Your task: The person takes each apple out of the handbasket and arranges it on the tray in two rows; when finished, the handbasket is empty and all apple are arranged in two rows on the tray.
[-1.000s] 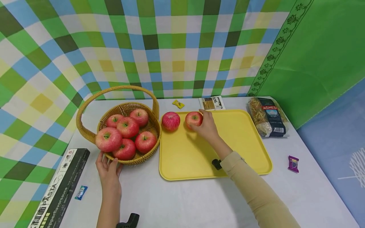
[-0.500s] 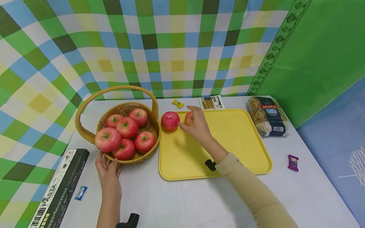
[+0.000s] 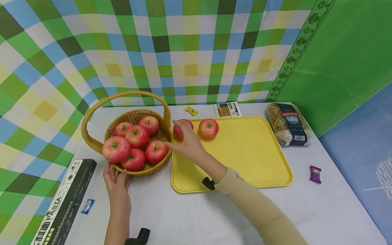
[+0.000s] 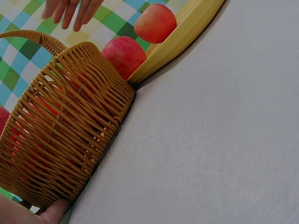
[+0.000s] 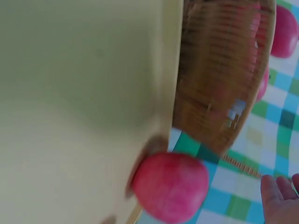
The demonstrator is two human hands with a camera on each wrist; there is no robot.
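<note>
My left hand (image 3: 117,185) rests with its fingers at the near left underside of the wicker basket (image 3: 147,173), its thumb against the weave in the left wrist view. Several red apples (image 3: 136,136) fill the basket; one large apple (image 3: 116,149) sits high at the left rim. Above the tray's left edge hangs my right hand (image 3: 188,143), thumb and fingers spread apart, nothing between them. It is near the basket's right rim and an apple (image 3: 156,151) there. Behind it a darker red apple (image 3: 183,128), partly hidden, sits on the yellow tray (image 3: 239,156) beside another apple (image 3: 209,128).
A pasta bag (image 3: 288,124) lies right of the tray. A long black-and-white pasta box (image 3: 65,200) lies left. Small wrapped candies, yellow (image 3: 191,110), blue (image 3: 87,206) and purple (image 3: 315,174), and a printed card (image 3: 227,110) lie around. The basket's handle (image 3: 125,95) arches over it.
My right hand has let go of the second apple on the tray and moved left, past the darker apple, toward the basket. My left hand has stayed at the basket.
</note>
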